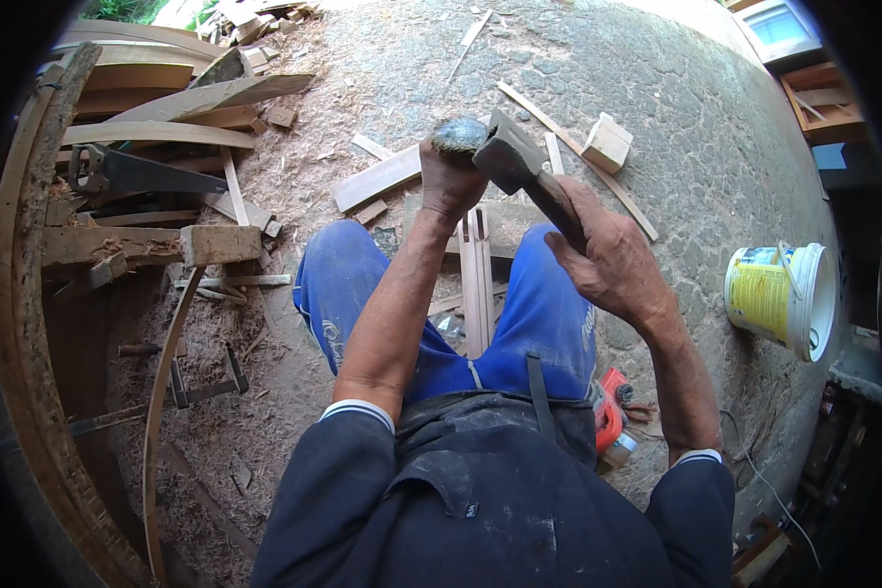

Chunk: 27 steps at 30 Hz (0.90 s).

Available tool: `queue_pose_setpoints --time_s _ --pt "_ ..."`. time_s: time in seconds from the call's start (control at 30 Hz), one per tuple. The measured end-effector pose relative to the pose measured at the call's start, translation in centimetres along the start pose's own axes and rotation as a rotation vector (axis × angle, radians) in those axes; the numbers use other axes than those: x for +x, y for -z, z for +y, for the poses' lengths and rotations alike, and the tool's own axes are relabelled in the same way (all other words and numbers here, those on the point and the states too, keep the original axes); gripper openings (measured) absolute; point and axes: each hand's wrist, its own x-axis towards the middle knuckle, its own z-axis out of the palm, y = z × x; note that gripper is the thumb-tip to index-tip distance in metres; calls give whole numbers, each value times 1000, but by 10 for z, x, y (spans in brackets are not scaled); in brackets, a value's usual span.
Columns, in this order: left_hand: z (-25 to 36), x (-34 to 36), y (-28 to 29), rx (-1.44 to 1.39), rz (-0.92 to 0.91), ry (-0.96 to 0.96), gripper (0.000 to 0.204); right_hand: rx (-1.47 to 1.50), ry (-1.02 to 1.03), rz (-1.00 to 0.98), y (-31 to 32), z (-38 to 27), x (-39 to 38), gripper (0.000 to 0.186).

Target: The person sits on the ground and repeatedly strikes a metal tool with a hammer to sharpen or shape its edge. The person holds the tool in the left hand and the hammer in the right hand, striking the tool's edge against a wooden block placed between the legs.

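Observation:
My right hand (pixel 617 250) is closed around the handle of a hammer (pixel 512 155) with a blocky dark metal head. The head is raised right beside a dark, rounded tool top (pixel 459 135) that sticks up from my left hand (pixel 451 186). My left fingers are wrapped round that tool, and its lower part is hidden below the hand. Between my knees lies a long slotted wooden piece (pixel 476 294), running away from me beneath my hands. A wider board (pixel 505 223) is partly visible across its far end.
Timber pieces (pixel 157 103) and a handsaw (pixel 157 174) lie at left, by a wooden frame (pixel 29 245) and a clamp (pixel 206 387). Ahead are a wood block (pixel 607 143) and loose strips (pixel 578 152). A white-yellow bucket (pixel 779 299) and a red tool (pixel 610 412) are at right.

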Motion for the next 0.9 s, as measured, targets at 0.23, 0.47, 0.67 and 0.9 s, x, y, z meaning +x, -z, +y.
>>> queue_pose_setpoints --time_s 0.23,0.47,0.67,0.9 --pt "-6 2 10 154 -17 -45 8 -3 5 14 5 -4 2 59" --pt "-4 0 -1 140 -122 -51 8 -71 44 -14 8 -6 11 59" --pt "9 -1 2 206 -54 -124 14 -105 125 17 14 -15 16 60" --pt "9 1 -6 50 -32 -58 12 -102 340 197 41 -40 24 59"
